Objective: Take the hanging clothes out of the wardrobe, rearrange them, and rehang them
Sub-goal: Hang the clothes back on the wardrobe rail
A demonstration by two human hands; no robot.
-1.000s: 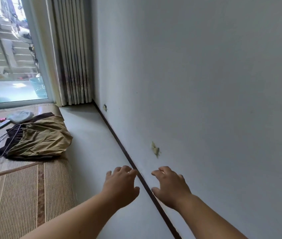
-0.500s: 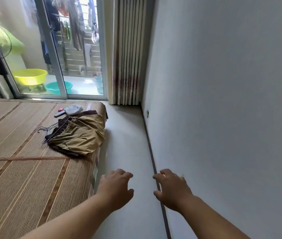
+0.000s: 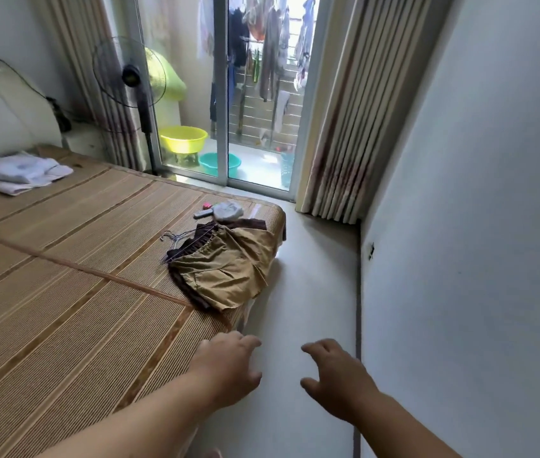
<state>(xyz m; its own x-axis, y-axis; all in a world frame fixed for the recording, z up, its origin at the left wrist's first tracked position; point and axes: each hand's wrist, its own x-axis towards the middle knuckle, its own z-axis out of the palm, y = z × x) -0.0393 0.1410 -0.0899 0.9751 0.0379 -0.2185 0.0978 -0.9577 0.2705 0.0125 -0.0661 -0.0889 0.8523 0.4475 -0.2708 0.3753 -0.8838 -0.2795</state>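
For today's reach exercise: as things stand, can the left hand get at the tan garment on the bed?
Probably yes: the left hand is empty, and only bare mat lies between it and the tan garment.

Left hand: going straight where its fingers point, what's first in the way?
Nothing near, it seems: the left hand points along the floor beside the bed, right of the olive shorts. The wall probably comes first; depth unclear.

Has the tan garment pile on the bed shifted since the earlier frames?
No. The tan garment pile stays beside the remote on the bed corner; only the view turned.
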